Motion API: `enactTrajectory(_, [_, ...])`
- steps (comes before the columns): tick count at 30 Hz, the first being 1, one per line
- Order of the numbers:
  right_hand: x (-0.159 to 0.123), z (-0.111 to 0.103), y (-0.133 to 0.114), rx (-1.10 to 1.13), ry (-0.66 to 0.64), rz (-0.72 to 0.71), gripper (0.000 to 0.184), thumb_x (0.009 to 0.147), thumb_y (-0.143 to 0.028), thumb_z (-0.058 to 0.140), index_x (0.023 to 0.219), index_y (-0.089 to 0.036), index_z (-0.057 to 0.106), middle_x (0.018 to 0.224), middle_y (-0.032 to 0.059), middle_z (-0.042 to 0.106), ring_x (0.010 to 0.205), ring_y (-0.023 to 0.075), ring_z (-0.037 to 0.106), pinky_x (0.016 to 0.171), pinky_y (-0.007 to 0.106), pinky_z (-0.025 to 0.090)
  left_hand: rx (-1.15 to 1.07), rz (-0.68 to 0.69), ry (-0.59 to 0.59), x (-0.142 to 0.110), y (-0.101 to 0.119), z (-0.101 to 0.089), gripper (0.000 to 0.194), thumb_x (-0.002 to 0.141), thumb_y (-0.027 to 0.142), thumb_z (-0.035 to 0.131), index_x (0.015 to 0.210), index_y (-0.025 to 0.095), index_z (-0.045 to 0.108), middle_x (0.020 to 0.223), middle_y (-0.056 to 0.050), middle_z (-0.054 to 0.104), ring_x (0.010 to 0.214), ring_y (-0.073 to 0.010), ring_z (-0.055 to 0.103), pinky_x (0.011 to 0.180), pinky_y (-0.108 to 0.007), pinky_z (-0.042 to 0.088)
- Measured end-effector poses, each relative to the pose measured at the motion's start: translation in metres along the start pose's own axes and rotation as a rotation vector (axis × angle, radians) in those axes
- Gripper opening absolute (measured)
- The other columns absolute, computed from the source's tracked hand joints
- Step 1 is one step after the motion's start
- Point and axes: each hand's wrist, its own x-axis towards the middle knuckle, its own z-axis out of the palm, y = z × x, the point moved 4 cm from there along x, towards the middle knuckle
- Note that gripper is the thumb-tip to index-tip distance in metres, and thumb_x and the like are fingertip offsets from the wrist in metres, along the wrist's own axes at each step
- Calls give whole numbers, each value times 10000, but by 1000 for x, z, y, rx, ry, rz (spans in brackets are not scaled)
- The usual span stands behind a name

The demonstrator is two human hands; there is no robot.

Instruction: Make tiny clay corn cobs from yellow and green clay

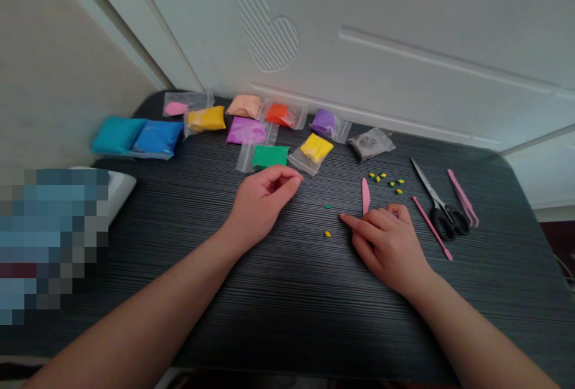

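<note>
My left hand [268,202] rests on the dark table below the green clay bag, fingers curled and thumb against the fingertips. Whatever may lie inside that pinch is hidden. My right hand [384,245] lies low over the table with its index finger stretched left and other fingers bent; nothing shows in it. Just beyond that fingertip is a tiny green clay piece [328,206]. A small yellow-and-green clay piece [327,234] sits nearer to me. The pink clay knife [365,194] lies directly behind my right hand. Several more yellow-and-green pieces [391,184] are scattered to its upper right.
Bags of coloured clay line the back, including green [269,156], yellow [317,148], purple [324,124] and blue [157,138]. On the right lie a pink stick tool [432,228], black-handled scissors [442,218] and pink tweezers [462,197]. A white panel [404,78] stands behind the table.
</note>
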Motion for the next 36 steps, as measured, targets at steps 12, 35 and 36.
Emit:
enactTrajectory(12, [-2,0,3,17,45,0,308,844,-218,434,1133,-227,541,754,7,575,733,144,498,767,370,282,-10,26,2,-1,0,1,140,779,291,540,799,177,620,644,40,558,580,-73,489,543,-184,367])
enactTrajectory(35, [-1,0,1,-67,16,-13,286,854,-253,423,1104,-244,562,757,9,578,743,159,509,756,380,274,-7,48,4,-1,0,2,146,779,291,540,791,168,618,632,37,546,566,-73,485,538,-188,369])
enactTrajectory(36, [-1,0,0,-66,14,-15,285,854,-255,422,1102,-243,562,760,9,580,745,159,510,756,380,274,-3,48,5,-1,0,2,146,779,290,539,792,168,618,632,37,545,567,-73,485,539,-189,369])
